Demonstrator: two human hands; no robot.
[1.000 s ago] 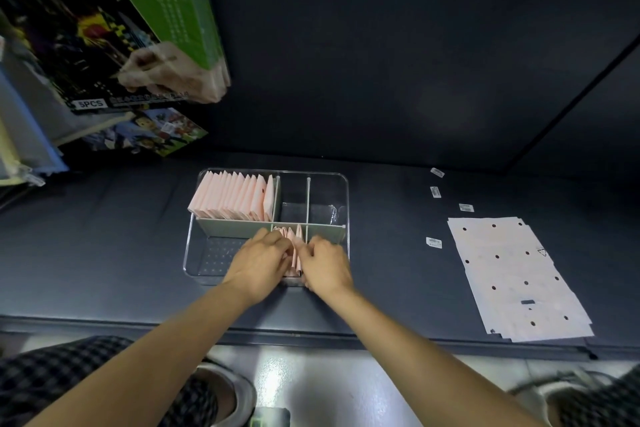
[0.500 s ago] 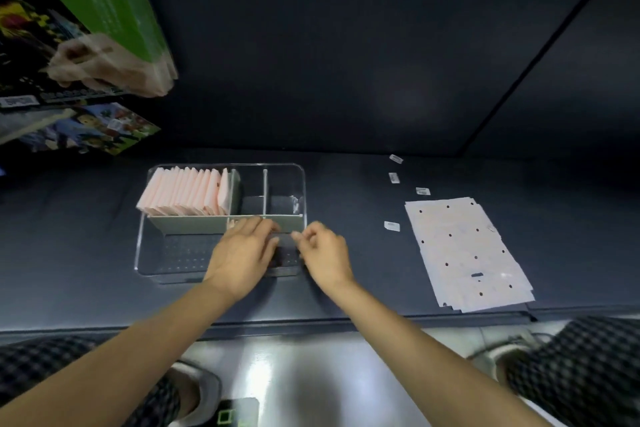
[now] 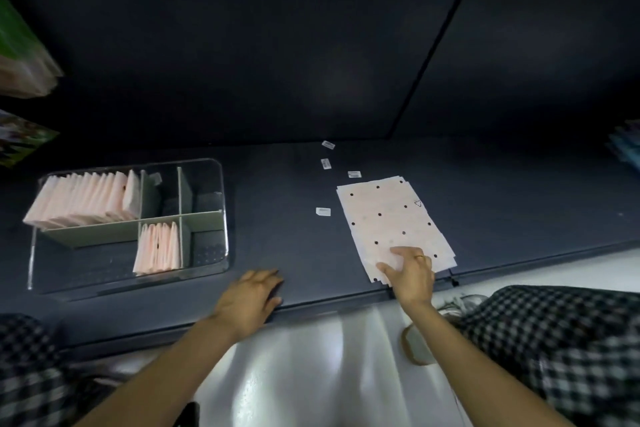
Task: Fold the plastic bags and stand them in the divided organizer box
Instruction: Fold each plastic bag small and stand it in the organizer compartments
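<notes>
Flanking flat bags (image 3: 391, 218), small labels (image 3: 322, 211), organizer box (image 3: 221, 218) w/ folded bags (image 3: 157, 246)

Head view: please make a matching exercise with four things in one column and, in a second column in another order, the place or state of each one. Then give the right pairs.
Things
1. left hand
2. right hand
3. long row of folded bags
4. short row of folded bags

Places or states
A. stands in a near, middle compartment of the organizer box
B. fingers rest on the flat stack of dotted bags
C. fills the far left compartment
D. lies open on the bare dark surface near its front edge

Pairs: 1-D, 2-B, 3-C, 4-A
</notes>
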